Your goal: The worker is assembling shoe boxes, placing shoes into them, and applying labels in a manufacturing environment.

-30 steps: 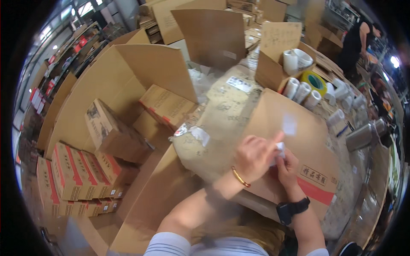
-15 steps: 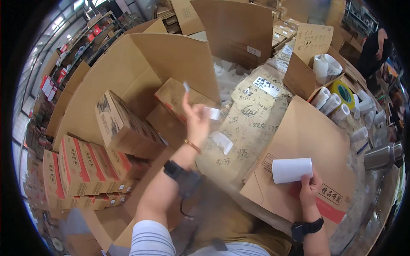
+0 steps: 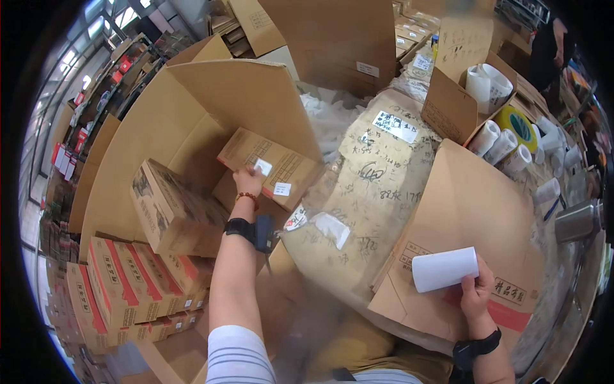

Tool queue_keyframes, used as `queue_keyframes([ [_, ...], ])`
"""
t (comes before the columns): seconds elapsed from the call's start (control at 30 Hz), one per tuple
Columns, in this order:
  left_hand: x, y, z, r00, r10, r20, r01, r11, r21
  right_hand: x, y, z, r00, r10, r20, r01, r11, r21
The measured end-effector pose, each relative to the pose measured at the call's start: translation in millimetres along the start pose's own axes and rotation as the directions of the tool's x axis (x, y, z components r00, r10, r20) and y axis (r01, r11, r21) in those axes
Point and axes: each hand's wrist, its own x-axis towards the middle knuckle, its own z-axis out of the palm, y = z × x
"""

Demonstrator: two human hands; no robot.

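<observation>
My left hand [image 3: 248, 181] is closed, its fingertips at a small white label [image 3: 262, 168] against the upper face of a brown carton [image 3: 288, 157]. The carton sits inside a large open cardboard box [image 3: 185, 96]. A second white label [image 3: 281, 189] lies flat on the same face, close to my fingers. How firmly the fingers grip the first label is hard to see. At the right, my right hand [image 3: 476, 294] is wrapped round the end of a white label roll [image 3: 442, 269], above a flat brown cardboard sheet [image 3: 448, 211].
Another carton [image 3: 185, 205] stands tilted in the large box. Several red-striped cartons [image 3: 128, 275] are stacked at the left. Label rolls [image 3: 499, 144], yellow tape [image 3: 515, 125] and a metal cup [image 3: 575, 221] line the right side. Another person [image 3: 553, 51] is far right.
My left hand, which was raised with small white labels at its fingers, has come down onto the carton in the large box. My right hand still holds the roll, now tilted slightly.
</observation>
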Motion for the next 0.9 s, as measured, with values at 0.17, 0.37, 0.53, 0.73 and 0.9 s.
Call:
queue_keyframes([
  [0.17, -22.9, 34.8, 6.0, 0.968, -0.014, -0.251, 0.041, 0.994, 0.101, -4.4, 3.1, -14.5, 0.992, 0.016, 0.124, -0.019, 1.0, 0.021],
  [0.37, -90.2, 115.6, -15.6, 0.923, 0.372, -0.097, -0.384, 0.893, -0.233, -6.8, -1.4, -8.1, 0.987, 0.16, -0.022, -0.157, 0.981, 0.112],
  [0.53, -235.7, 233.8, -54.6, 0.52, 0.609, 0.599, 0.085, 0.661, -0.746, 15.1, -49.8, 18.7, 0.977, -0.031, 0.213, -0.005, 0.985, 0.17],
  [0.73, -261.3, 250.5, -72.6, 0.598, 0.598, 0.534, -0.064, 0.699, -0.712, 19.0, -72.6, 51.5, 0.898, 0.161, 0.41, -0.362, 0.799, 0.48],
  [0.9, -263.0, 235.7, -61.4, 0.63, 0.705, 0.324, -0.315, 0.614, -0.724, 23.4, -55.6, 62.7, 0.984, 0.042, 0.171, -0.106, 0.915, 0.389],
])
